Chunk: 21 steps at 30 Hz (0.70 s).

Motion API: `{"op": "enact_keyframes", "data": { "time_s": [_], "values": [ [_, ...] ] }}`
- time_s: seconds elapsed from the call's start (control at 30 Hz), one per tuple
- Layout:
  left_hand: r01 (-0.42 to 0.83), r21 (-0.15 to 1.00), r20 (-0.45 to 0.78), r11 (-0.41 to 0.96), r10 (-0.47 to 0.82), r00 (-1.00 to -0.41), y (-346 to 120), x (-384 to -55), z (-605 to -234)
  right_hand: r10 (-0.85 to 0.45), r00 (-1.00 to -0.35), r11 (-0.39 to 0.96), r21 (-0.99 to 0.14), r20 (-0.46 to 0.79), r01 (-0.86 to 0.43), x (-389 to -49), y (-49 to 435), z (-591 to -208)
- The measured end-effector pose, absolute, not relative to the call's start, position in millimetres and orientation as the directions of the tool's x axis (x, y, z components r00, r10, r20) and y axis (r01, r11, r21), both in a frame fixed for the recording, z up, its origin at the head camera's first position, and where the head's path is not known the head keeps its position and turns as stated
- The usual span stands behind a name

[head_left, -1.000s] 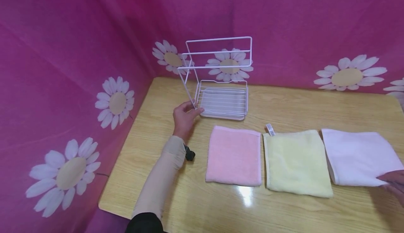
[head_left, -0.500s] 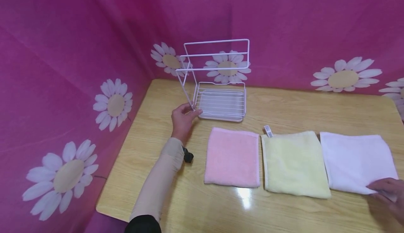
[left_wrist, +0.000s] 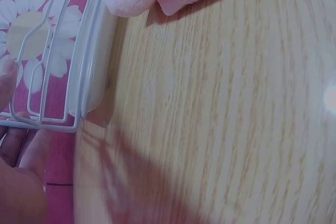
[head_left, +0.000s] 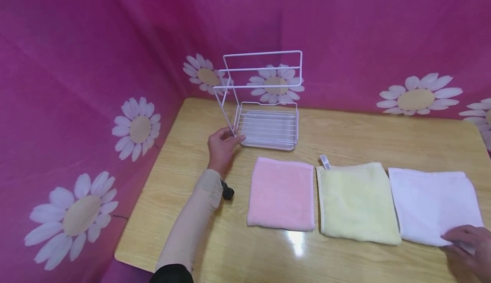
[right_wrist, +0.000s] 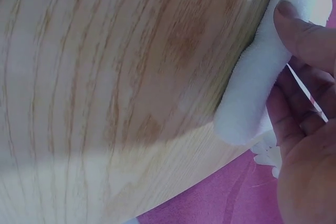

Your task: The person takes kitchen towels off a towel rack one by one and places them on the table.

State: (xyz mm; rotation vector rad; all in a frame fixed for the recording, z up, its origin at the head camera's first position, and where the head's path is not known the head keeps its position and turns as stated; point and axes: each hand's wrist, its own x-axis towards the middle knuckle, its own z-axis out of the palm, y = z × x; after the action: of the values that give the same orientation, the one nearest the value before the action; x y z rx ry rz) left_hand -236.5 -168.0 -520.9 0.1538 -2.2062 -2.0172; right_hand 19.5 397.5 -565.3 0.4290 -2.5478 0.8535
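Observation:
My left hand (head_left: pixel 220 148) grips the front left corner of a white wire rack (head_left: pixel 257 86), its thumb and fingers around the bottom wire. In the left wrist view the fingers (left_wrist: pixel 34 153) reach behind the wire. A shallow white tray (left_wrist: pixel 97 77) sits under the rack. On the right, my right hand (head_left: pixel 469 244) pinches the near right corner of a folded white towel (head_left: pixel 429 202). The right wrist view has the thumb (right_wrist: pixel 310 40) on top of the towel's thick fold and the other fingers beneath it.
A folded yellow towel (head_left: pixel 356 204) with a paper tag (head_left: pixel 325 162) lies just left of the white one. Beside it is a folded pink towel (head_left: pixel 281 193), in front of the rack. Pink flowered cloth (head_left: pixel 337 27) hangs behind and left of the wooden table (head_left: pixel 345 134).
The right hand has drawn the white towel's near edge left and toward me, and the towel lies squarer beside the yellow one. My left hand keeps its hold on the rack.

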Motion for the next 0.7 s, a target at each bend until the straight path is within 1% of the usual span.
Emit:
{"op": "enact_keyframes", "data": {
  "time_s": [0.07, 0.17, 0.37, 0.53, 0.6, 0.7],
  "values": [
    [0.019, 0.995, 0.036, 0.093, -0.179, -0.983, -168.5, -236.2, -520.1, -0.137, -0.882, 0.789, -0.489, 0.450, -0.372, 19.3, 397.7, -565.1],
    [0.031, 0.995, 0.049, 0.097, -0.179, -0.983, -169.6, -236.9, -519.5, -0.125, -0.890, 0.805, -0.480, 0.439, -0.349, 18.9, 395.9, -564.2],
    [0.051, 0.993, 0.071, 0.110, -0.182, -0.981, -171.4, -238.6, -519.5, -0.118, -0.875, 0.794, -0.484, 0.470, -0.368, 18.8, 391.4, -566.2],
    [0.043, 0.994, 0.061, 0.099, -0.189, -0.980, -170.0, -237.5, -519.1, -0.097, -0.868, 0.790, -0.493, 0.487, -0.365, 19.8, 393.2, -569.3],
    [0.038, 0.995, 0.056, 0.097, -0.187, -0.981, -168.9, -236.5, -517.7, -0.073, -0.896, 0.806, -0.503, 0.438, -0.311, 21.7, 396.3, -568.8],
    [0.029, 0.995, 0.046, 0.095, -0.187, -0.981, -167.2, -233.2, -512.6, 0.014, -0.945, 0.820, -0.544, 0.327, -0.176, 25.4, 401.5, -568.5]
  ]
}}
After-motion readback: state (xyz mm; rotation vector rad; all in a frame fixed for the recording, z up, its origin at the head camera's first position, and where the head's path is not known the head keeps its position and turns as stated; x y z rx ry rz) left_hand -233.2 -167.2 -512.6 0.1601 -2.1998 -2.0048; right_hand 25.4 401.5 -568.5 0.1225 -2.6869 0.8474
